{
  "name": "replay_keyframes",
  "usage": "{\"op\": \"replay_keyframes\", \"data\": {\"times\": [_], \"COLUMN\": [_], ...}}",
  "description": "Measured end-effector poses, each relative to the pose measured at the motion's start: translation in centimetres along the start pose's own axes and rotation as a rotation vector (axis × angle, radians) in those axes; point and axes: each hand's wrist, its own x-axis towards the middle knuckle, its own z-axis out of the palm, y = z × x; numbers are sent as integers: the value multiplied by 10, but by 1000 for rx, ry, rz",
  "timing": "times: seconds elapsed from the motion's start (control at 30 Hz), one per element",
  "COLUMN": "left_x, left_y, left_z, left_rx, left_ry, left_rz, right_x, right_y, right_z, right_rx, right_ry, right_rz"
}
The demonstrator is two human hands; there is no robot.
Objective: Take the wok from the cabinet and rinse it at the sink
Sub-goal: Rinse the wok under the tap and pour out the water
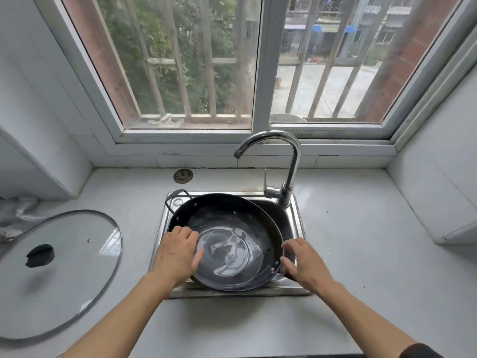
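Note:
A black wok [227, 244] sits tilted in the small steel sink [296, 218], with water pooled and shining in its bottom. One loop handle sticks out at its far left. My left hand [178, 250] lies inside the wok on its near-left wall, fingers curled against the wet surface and thumb stretched toward the pool. My right hand [300, 259] holds the wok's right rim, thumb and fingers curled around the edge. The chrome tap [289, 161] arches over the sink's back; no water runs from its spout.
A glass lid [64, 272] with a black knob lies on the white counter [361, 254] to the left. A round strainer plug [183, 176] sits behind the sink. A barred window [258, 73] spans the back wall. Crumpled plastic lies at the far left edge.

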Motion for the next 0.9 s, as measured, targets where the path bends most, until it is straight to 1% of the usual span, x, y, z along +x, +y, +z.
{"op": "replay_keyframes", "data": {"times": [0.07,0.23,0.33,0.43,0.53,0.67,0.8,0.9], "left_x": [11,32,35,38,41,44,39,32], "left_y": [-11,-34,-43,-51,-52,-45,-42,-43], "left_z": [-4,-6,-6,-4,-2,5,13,18], "left_rx": [-6,-1,-15,17,2,-37,-51,-74], "left_ry": [26,11,9,-14,-16,25,-4,-27], "left_rz": [-29,-112,-135,-138,-191,-171,-187,-195], "right_x": [10,43,67,98,133,171,198,210], "right_y": [-12,-42,-53,-53,-48,-38,-26,-26], "right_z": [-6,-20,-27,-28,-23,-6,12,18], "right_rx": [-17,-26,-51,-92,-135,-299,-369,-372], "right_ry": [47,185,231,201,153,49,15,6], "right_rz": [6,-4,-22,-36,-20,-9,5,20]}}
